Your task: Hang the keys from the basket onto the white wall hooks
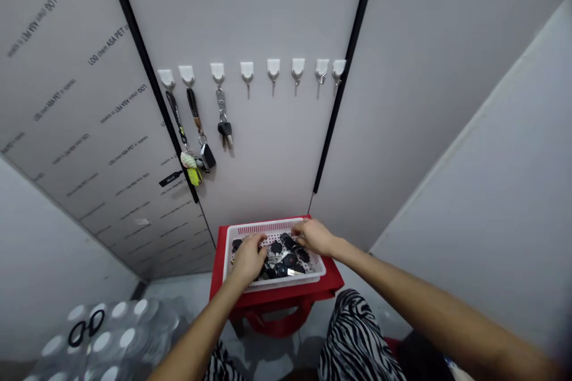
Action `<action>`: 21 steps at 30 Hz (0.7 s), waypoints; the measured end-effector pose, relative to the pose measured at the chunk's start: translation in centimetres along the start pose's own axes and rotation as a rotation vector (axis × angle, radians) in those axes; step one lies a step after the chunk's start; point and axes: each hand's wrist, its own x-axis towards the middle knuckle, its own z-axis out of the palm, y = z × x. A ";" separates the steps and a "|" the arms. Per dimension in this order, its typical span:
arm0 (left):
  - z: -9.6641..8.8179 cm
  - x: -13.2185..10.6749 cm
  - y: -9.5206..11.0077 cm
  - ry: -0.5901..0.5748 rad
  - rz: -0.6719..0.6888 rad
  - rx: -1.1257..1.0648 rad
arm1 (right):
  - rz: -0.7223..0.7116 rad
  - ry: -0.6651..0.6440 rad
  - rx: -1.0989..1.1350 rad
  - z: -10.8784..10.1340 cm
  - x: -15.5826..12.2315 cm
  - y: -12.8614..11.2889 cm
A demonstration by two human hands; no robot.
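A white plastic basket (318,269) holds a jumble of black-headed keys and key fobs (289,260). My left hand (248,261) reaches over its left side, thumb and fingers apart above the keys. At the back right corner, my right hand (316,237) has its fingers curled down beside a black strap-like piece (294,245); whatever lies between the fingertips is hidden. On the wall hangs a row of several white hooks (273,68). The three leftmost carry key bunches: one with a yellow tag (195,176), one with a black fob (207,156), and one with plain keys (226,131).
The basket rests on a red stool-like stand (286,294) with a red strap loop at its front. Shrink-wrapped bottles (127,338) stand at lower left, black-handled scissors (86,328) on top. My knees in zebra-patterned trousers (357,339) are close to the stand. Grey panels rise behind.
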 end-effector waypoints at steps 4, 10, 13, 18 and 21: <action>0.7 -0.4 0.0 -0.081 0.061 0.125 | -0.057 -0.058 -0.112 0.1 -1.2 -0.3; 0.7 -0.4 -0.3 -0.155 0.072 0.252 | -0.194 -0.070 -0.128 1.0 -1.8 -1.4; 0.1 -0.1 -0.3 -0.127 0.015 0.330 | -0.200 -0.085 -0.166 1.4 -1.4 -1.5; -0.8 0.2 -0.6 -0.080 -0.015 0.305 | -0.031 -0.015 -0.218 1.0 0.2 -0.9; -0.9 0.2 -0.8 0.007 -0.007 0.213 | 0.021 0.031 -0.212 0.5 0.4 -0.9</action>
